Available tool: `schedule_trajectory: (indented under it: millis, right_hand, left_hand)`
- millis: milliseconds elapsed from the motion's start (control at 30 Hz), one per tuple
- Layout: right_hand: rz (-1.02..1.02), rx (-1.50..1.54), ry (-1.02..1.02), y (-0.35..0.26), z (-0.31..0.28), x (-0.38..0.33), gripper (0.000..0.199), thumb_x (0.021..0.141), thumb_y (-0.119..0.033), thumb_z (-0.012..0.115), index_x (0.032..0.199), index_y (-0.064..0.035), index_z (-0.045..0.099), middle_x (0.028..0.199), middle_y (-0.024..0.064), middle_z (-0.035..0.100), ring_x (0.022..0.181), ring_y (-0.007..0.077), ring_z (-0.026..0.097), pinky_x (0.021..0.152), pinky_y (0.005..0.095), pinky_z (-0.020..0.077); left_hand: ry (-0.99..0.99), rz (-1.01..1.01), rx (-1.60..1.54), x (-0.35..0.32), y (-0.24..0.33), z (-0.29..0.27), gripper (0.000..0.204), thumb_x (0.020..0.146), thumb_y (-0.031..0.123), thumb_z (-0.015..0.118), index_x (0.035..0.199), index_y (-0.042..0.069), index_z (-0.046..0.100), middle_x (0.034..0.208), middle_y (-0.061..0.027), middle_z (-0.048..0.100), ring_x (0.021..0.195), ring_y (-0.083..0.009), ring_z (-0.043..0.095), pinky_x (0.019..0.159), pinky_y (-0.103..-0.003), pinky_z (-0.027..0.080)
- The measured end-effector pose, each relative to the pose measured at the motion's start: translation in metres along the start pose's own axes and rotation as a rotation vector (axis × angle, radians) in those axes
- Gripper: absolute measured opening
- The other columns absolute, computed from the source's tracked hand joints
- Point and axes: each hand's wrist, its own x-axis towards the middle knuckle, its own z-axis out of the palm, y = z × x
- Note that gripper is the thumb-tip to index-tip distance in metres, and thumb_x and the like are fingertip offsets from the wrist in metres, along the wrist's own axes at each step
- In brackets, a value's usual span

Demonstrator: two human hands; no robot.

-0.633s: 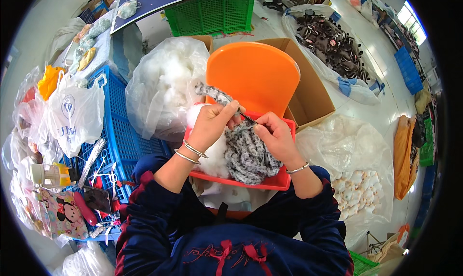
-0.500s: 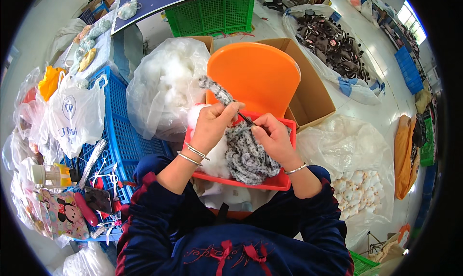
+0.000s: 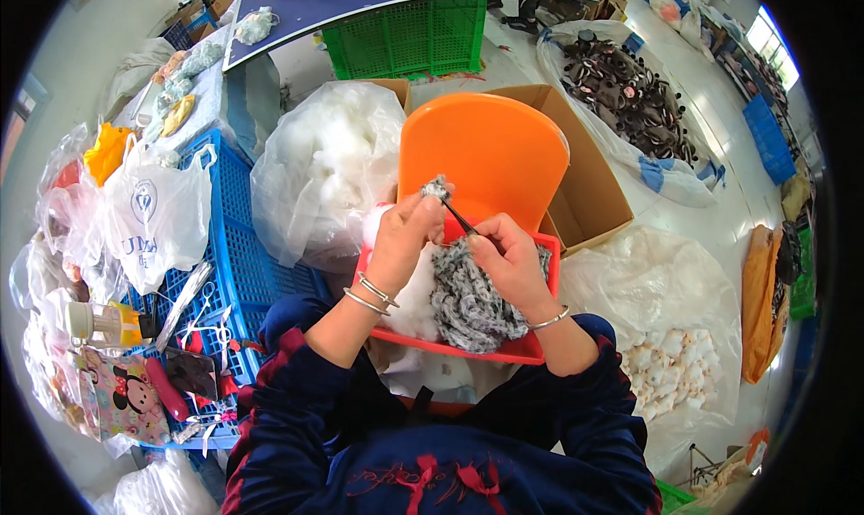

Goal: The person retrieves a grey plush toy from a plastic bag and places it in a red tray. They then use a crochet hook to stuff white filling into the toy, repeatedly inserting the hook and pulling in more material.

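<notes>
Above a red tray (image 3: 531, 352) on my lap, my left hand (image 3: 402, 238) pinches a small grey fuzzy fabric piece (image 3: 436, 188). Closed around a slim, dark tweezers-like tool (image 3: 460, 218), my right hand (image 3: 509, 256) angles it toward that piece; its tip meets the piece at my left fingertips. A heap of similar grey-and-white fuzzy pieces (image 3: 477, 299) fills the tray's right side. White stuffing (image 3: 414, 304) lies to its left, partly behind my left wrist.
Ahead are an orange chair (image 3: 486, 151), a cardboard box (image 3: 589, 191) and a clear bag of white stuffing (image 3: 333, 155). Blue crates (image 3: 236, 218) with scissors and bags stand at left. Right, a plastic bag (image 3: 675, 371) holds small white pieces; beyond is a sack of dark pieces (image 3: 621, 92).
The grey piece stuck out long past my left fingers before; now only a short bunched end shows above them. The tool's tip has moved up to it. The whole view has shifted slightly.
</notes>
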Motion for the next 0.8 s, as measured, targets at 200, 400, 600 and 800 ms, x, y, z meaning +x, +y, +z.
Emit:
schedule_trajectory:
  millis: [200,400,600,800]
  right_hand:
    - [-0.003,-0.052,0.011,0.006,0.0,-0.003,0.009,0.094,-0.006,0.061,0.094,-0.0009,0.054,0.081,-0.003,0.055,0.07,0.0022,0.046,0.063,0.0204,0.04]
    - [-0.007,-0.071,0.02,0.006,-0.003,-0.003,0.009,0.094,-0.006,0.062,0.094,-0.0008,0.054,0.081,-0.0028,0.055,0.071,0.0023,0.047,0.062,0.0205,0.0403]
    - [-0.021,-0.101,0.044,0.001,-0.008,-0.005,0.009,0.093,-0.005,0.062,0.095,-0.0004,0.054,0.08,-0.0028,0.055,0.07,0.0021,0.047,0.062,0.0202,0.0408]
    - [-0.022,-0.166,0.024,0.002,-0.019,-0.006,0.008,0.095,-0.006,0.06,0.097,-0.0021,0.053,0.082,-0.0038,0.055,0.073,0.0022,0.049,0.065,0.0197,0.0414]
  left_hand:
    - [-0.076,-0.027,-0.083,0.002,0.003,-0.006,0.037,0.1,0.029,0.055,0.105,-0.006,0.066,0.066,0.0017,0.045,0.06,-0.0087,0.036,0.058,-0.026,0.033]
    - [-0.059,-0.015,-0.107,0.001,0.004,-0.008,0.03,0.099,0.022,0.055,0.104,-0.005,0.066,0.069,-0.0006,0.052,0.061,-0.0094,0.044,0.06,-0.025,0.037]
    - [-0.054,0.006,-0.038,0.005,0.006,-0.012,0.018,0.097,0.015,0.058,0.099,-0.001,0.066,0.074,-0.0028,0.06,0.065,-0.0106,0.052,0.063,-0.024,0.043]
    - [-0.089,-0.011,0.083,0.009,0.008,-0.019,0.013,0.093,0.014,0.064,0.087,0.002,0.065,0.073,-0.0029,0.063,0.065,-0.0096,0.055,0.062,-0.024,0.043]
